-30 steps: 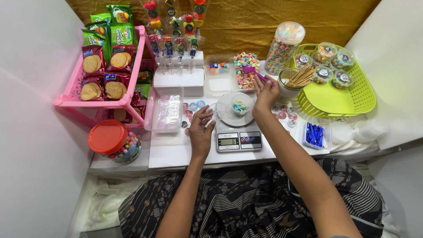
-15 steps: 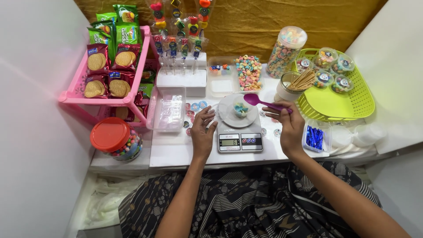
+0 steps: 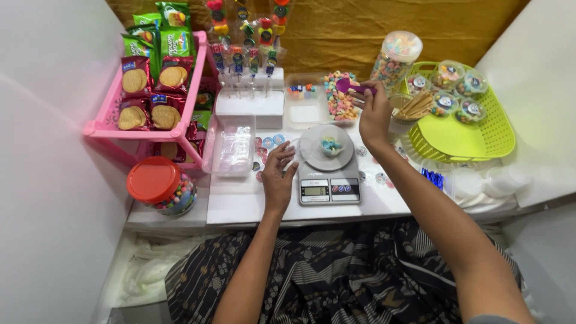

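Right hand [image 3: 373,114], fingers grasping the purple scoop [image 3: 351,87], dips into the candy tray [image 3: 339,99]; left hand [image 3: 277,177] rests released beside the scale [image 3: 328,180], so weighing likely follows.

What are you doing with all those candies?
A person sits at a small table. The right hand holds a purple scoop over a clear tray of colourful candy. The left hand rests on the table beside a scale. A small cup with a few candies in it sits on the scale. A pink rack of biscuits stands to the left and a green basket to the right.
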